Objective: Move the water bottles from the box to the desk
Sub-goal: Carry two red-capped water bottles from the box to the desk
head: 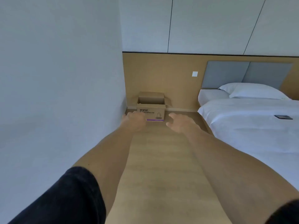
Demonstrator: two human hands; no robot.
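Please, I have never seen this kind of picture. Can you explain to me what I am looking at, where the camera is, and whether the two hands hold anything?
There is one picture, from a camera worn on a person's head, looking forward and down, so both bare arms stretch away from you. The left hand and the right hand reach toward an open cardboard box on the wooden floor, against the wall panel. Neither hand holds anything; the fingers look relaxed. The box's inside is not visible from here, so no bottles show. To the right is a bed with a pillow and a dark phone on it. No desk is in view.
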